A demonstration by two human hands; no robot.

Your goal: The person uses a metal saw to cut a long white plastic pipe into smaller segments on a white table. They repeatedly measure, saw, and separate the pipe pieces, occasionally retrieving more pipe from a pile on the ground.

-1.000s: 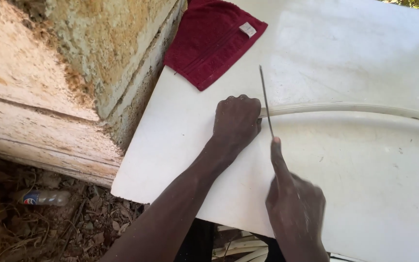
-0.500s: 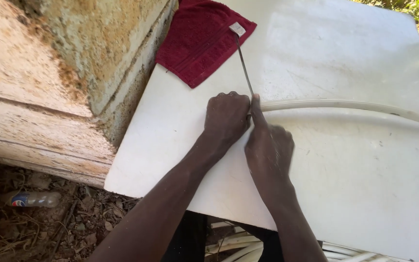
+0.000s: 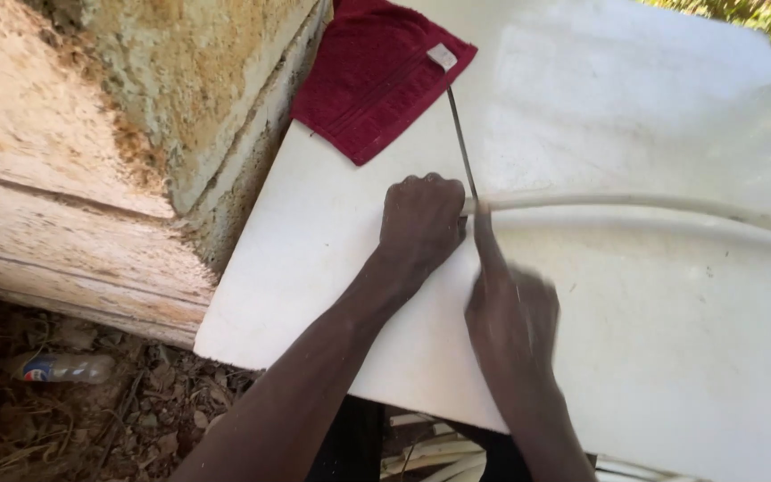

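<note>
The right hand (image 3: 510, 312) was motion-blurred at centre frame, gripping a thin saw blade (image 3: 460, 143); its handle was hidden. The left hand (image 3: 421, 219) closed on the white pipe (image 3: 635, 203) across the tabletop (image 3: 314, 268). The right hand had drawn back since earlier.

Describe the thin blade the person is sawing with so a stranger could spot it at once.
Find the white table, then the dark red towel at its far edge. From the towel's corner a thin grey blade runs down to the white pipe beside the left hand; it is the only thin dark metal strip there.
</note>
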